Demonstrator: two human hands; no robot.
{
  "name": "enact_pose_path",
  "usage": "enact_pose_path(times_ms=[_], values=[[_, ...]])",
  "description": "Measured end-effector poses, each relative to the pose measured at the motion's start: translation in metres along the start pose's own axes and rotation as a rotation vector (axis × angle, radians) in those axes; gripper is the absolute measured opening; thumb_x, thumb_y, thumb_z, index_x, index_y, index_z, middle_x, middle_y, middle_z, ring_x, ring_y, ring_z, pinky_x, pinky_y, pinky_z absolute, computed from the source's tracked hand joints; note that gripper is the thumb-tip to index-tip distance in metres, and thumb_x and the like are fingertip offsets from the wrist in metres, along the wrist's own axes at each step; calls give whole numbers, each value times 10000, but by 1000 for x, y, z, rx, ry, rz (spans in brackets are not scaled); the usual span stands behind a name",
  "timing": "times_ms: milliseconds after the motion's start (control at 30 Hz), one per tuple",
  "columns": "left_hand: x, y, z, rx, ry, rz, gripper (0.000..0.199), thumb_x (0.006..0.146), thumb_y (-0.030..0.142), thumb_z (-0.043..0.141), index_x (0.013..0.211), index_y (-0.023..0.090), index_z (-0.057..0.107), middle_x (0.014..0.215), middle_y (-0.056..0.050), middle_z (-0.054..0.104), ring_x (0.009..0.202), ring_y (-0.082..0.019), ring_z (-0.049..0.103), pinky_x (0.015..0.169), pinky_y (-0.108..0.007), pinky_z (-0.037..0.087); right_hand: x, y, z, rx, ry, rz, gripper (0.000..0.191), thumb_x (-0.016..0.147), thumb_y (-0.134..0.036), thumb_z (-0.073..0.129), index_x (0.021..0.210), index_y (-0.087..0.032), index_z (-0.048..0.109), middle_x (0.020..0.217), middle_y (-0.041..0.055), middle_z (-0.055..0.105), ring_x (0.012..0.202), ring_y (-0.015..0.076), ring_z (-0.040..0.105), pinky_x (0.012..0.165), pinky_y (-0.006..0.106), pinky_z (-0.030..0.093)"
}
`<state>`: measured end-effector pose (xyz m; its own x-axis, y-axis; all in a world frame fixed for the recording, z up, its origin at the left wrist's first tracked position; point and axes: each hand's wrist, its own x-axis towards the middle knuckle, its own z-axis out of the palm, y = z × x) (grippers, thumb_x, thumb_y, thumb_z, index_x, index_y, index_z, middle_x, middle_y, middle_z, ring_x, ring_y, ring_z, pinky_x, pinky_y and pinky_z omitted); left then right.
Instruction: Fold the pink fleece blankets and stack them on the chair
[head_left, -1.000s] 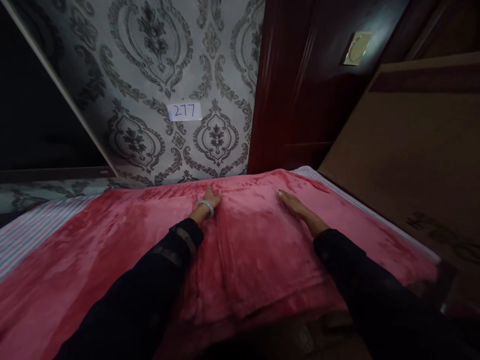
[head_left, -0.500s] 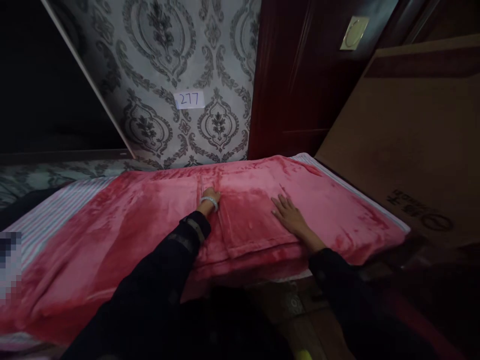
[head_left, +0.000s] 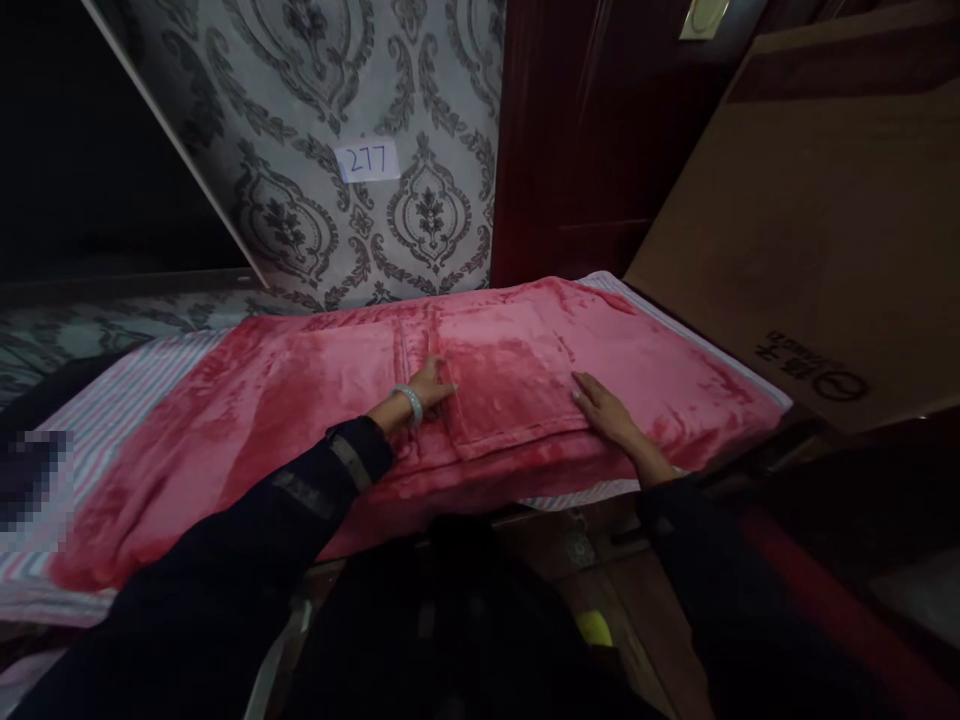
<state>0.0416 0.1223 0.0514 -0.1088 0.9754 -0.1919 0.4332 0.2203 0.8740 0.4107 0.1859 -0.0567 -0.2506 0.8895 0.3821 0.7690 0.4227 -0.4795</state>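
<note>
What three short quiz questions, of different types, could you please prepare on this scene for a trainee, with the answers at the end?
1. Multiple choice: Which hand has the bracelet at its wrist?
A) the right hand
B) the left hand
C) neither hand

2. True or false: The striped cloth shows beyond the left and right ends of the pink blanket.

3. Fill in the missing number: The paper label on the patterned wallpaper reads ____.

Key: 1. B; 2. True; 3. 277
</note>
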Motion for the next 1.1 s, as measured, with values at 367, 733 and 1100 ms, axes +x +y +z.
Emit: enact_pose_path(times_ms=[367,733,1100], values=[[-47,-14,35,64,-80,252,323,688,152,709,1007,180,665,850,34,604,811,-144,550,782,-263,473,-37,-73,-5,-69,152,-243,433,1030,-422,406,1297,-228,686,1449,131,590,1390,323,486,1119,574,410],[-70,-22,36,82,-25,319,291,759,154,615,1036,159,704,929,-19,680,840,-163,589,839,-304,489,-52,-76,-7,35,26,-332,451,950,-446,588,1359,-268,650,1445,114,597,1363,334,518,1101,590,425],[-79,-6,34,-17,-3,276,271,848,183,538,1055,171,712,598,59,484,527,-105,422,528,-212,355,-36,-85,-11,148,-11,-296,389,987,-410,530,1318,-271,681,1400,102,636,1332,296,556,1139,568,404]])
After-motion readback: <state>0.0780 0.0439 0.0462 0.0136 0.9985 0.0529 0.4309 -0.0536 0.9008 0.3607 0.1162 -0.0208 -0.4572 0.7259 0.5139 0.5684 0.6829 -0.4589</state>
